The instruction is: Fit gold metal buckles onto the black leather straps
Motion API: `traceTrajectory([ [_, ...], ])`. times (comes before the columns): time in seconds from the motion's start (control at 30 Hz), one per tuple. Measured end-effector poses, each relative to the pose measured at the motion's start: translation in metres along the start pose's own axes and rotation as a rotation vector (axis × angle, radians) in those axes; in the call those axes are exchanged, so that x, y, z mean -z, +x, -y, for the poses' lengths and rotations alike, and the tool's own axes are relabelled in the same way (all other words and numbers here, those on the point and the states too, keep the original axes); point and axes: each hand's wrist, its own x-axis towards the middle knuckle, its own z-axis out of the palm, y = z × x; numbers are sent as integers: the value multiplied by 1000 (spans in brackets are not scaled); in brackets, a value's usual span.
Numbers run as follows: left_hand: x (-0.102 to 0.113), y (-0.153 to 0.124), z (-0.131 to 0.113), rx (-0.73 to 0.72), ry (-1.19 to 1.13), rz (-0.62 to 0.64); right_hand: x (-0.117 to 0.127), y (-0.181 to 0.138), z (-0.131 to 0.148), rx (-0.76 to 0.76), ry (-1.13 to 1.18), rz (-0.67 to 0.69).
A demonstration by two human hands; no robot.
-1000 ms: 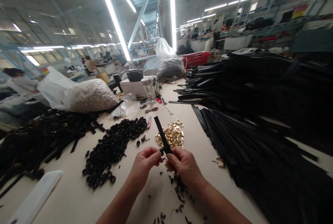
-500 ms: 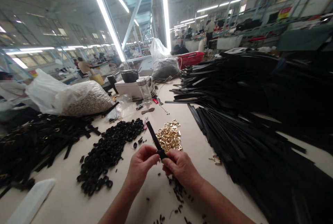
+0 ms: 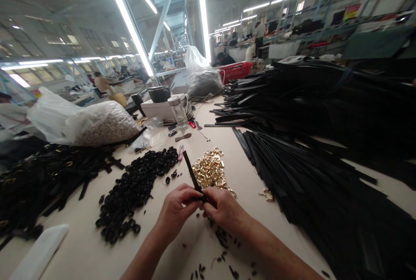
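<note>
Head view: both hands meet low over the table, just on the near side of the pile of gold buckles. The left hand and the right hand each pinch the near end of 1 black strap between thumb and fingertips, knuckle to knuckle, neither one nearer than the other. From that shared grip the strap's long axis runs up and away from the person, leaning slightly left, its free end standing clear along the left edge of the buckles. Left of the buckles spreads a heap of black rings; right of them lies a big stack of long black straps. 1 loose buckle sits between the buckle pile and that stack. Small black scraps lie under the right wrist, on the near side of the buckles
</note>
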Motion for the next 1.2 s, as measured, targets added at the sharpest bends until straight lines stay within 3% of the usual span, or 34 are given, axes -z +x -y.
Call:
traceTrajectory([
  [0.17, -2, -2, 2, 53, -59, -31, 0, -1, 4, -3, 46, 14],
  [0.37, 1, -2, 5, 252, -449, -13, 0, 1, 5, -88, 160, -62],
  [0.47, 1, -1, 8, 309, -568, -68, -1, 0, 8, -127, 177, -25],
  [0.63, -6, -2, 8, 423, -759, 54, -2, -1, 8, -131, 231, 62],
  [0.77, -8, -4, 8, 523, -996, -10, -2, -1, 6, -144, 261, 71],
  [1.03, -21, -5, 6, 483, -1015, -53, -4, 0, 11, -125, 50, -142],
  [1.2, -34, -7, 3, 457, -1008, -99, -7, -1, 11, -155, 104, -203],
])
